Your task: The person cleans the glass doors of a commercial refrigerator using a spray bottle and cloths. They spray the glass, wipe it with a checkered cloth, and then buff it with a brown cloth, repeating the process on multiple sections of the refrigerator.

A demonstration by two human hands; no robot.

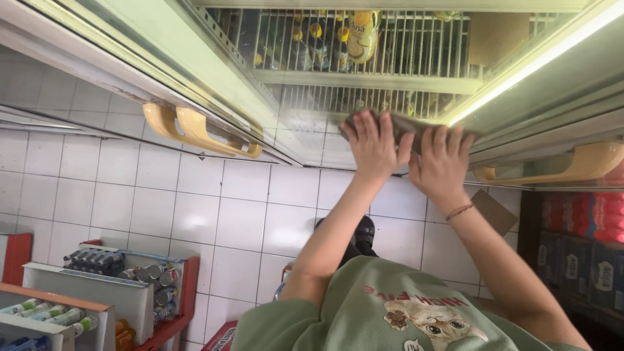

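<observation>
Pressing a dark cloth [406, 123] flat on the cooler sill [312, 140], left hand [372, 146] and right hand [443, 162] lie open side by side; the cloth runs crosswise beneath their fingertips.

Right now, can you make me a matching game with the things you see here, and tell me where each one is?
Things:
1. cloth
2. handle
3. cans
4. bracelet

Places:
A. in a box on the floor, lower left
B. on the wrist of the right hand
C. pressed flat under both hands, with the left hand beside the right, at the cooler's open front
D. on the cooler door at the left, cream-coloured

Pairs: 1-C, 2-D, 3-A, 4-B
</observation>
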